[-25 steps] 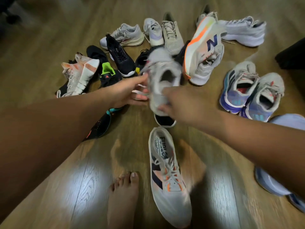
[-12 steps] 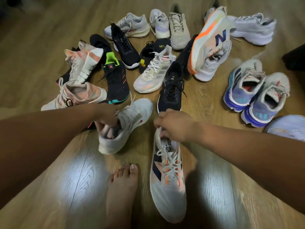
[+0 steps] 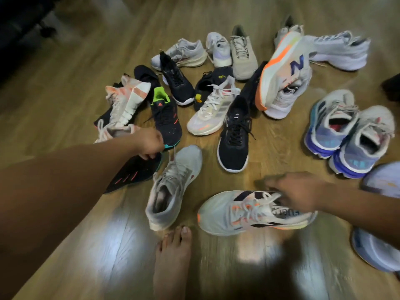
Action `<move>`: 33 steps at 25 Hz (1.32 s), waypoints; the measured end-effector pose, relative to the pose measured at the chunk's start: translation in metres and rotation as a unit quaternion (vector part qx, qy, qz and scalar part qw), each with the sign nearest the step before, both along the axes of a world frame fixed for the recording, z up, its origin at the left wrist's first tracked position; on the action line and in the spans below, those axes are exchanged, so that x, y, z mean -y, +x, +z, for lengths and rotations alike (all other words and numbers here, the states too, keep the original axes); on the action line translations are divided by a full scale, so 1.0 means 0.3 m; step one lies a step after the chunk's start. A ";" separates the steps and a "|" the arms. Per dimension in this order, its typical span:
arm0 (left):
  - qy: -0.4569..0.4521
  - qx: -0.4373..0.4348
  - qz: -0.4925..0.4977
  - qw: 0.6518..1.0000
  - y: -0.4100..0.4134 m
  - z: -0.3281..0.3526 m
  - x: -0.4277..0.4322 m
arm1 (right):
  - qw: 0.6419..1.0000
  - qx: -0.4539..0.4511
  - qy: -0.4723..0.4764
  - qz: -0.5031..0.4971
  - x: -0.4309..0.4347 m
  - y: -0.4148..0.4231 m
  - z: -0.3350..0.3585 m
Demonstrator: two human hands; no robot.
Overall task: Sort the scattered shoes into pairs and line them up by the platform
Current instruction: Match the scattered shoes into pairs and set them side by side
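Many sneakers lie scattered on the wooden floor (image 3: 65, 83). My left hand (image 3: 149, 142) reaches forward and grips the rim of a black shoe with red stripes (image 3: 132, 173) that lies on its side. Just right of it a grey-white shoe (image 3: 173, 187) stands free on the floor. My right hand (image 3: 299, 194), blurred, holds the collar of a white shoe with orange accents (image 3: 244, 213). That shoe lies crosswise with its toe pointing left.
A blue-and-purple pair (image 3: 348, 137) stands side by side at the right, and pale blue shoes (image 3: 376, 247) lie at the right edge. A mixed heap of shoes, with a white-orange N sneaker (image 3: 283, 68), fills the middle. My bare foot (image 3: 173, 258) is near the bottom. Dark furniture (image 3: 17, 22) stands top left.
My left hand let go of the grey-white shoe, now on the floor, and moved up to the black shoe. My right hand swung the white orange-accented shoe round to lie crosswise.
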State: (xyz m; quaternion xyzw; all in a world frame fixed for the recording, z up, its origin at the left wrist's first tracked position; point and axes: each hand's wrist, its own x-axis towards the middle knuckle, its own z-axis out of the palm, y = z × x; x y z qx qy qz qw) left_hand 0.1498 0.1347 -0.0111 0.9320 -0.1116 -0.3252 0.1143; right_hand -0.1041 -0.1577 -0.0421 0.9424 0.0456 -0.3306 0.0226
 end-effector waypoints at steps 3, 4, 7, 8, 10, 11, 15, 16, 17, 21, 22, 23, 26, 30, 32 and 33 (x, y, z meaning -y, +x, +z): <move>-0.059 0.122 -0.096 0.986 0.022 0.014 0.192 | 0.994 0.037 0.103 -0.004 0.047 -0.020 -0.003; -0.069 0.145 -0.129 0.978 0.018 0.014 0.264 | 0.984 0.052 0.165 -0.046 0.088 -0.027 0.012; -0.103 0.155 -0.185 0.965 0.000 -0.007 0.451 | 0.911 0.126 0.319 -0.227 0.225 -0.090 0.056; -0.114 0.162 -0.202 0.959 -0.002 -0.010 0.511 | 0.891 0.148 0.308 -0.299 0.258 -0.127 0.060; -0.144 0.182 -0.213 0.949 0.008 -0.004 0.662 | 0.856 0.208 0.211 -0.423 0.298 -0.209 0.032; -0.168 0.190 -0.196 0.947 0.010 0.000 0.741 | 0.842 0.234 0.164 -0.457 0.299 -0.243 0.015; -0.290 0.080 0.016 0.954 -0.013 -0.062 1.018 | 0.844 0.139 0.164 -0.491 0.283 -0.334 -0.046; -0.286 0.026 0.070 0.955 -0.025 -0.092 1.053 | 0.847 0.112 0.166 -0.492 0.280 -0.349 -0.060; -0.259 -0.003 0.090 0.962 -0.025 -0.133 1.078 | 0.845 0.105 0.163 -0.498 0.278 -0.361 -0.071; -0.191 0.081 0.062 0.976 0.006 -0.183 1.105 | 0.822 0.104 0.166 -0.534 0.274 -0.393 -0.074; -0.228 0.124 0.084 0.962 0.016 -0.168 1.097 | 0.821 0.097 0.169 -0.536 0.273 -0.400 -0.070; -0.277 0.159 0.130 0.939 0.030 -0.143 1.080 | 0.820 0.092 0.174 -0.537 0.274 -0.404 -0.061; -0.352 0.258 0.195 0.878 0.067 -0.052 0.986 | 0.806 0.096 0.168 -0.559 0.280 -0.389 -0.034; -0.432 0.300 0.194 0.828 0.136 0.068 0.784 | 0.814 0.048 0.184 -0.549 0.306 -0.322 -0.009; -0.514 0.243 0.215 0.794 0.152 0.136 0.685 | 0.779 0.009 0.220 -0.587 0.315 -0.297 -0.001; -0.542 0.210 0.221 0.783 0.153 0.156 0.640 | 0.762 -0.013 0.230 -0.605 0.311 -0.289 0.001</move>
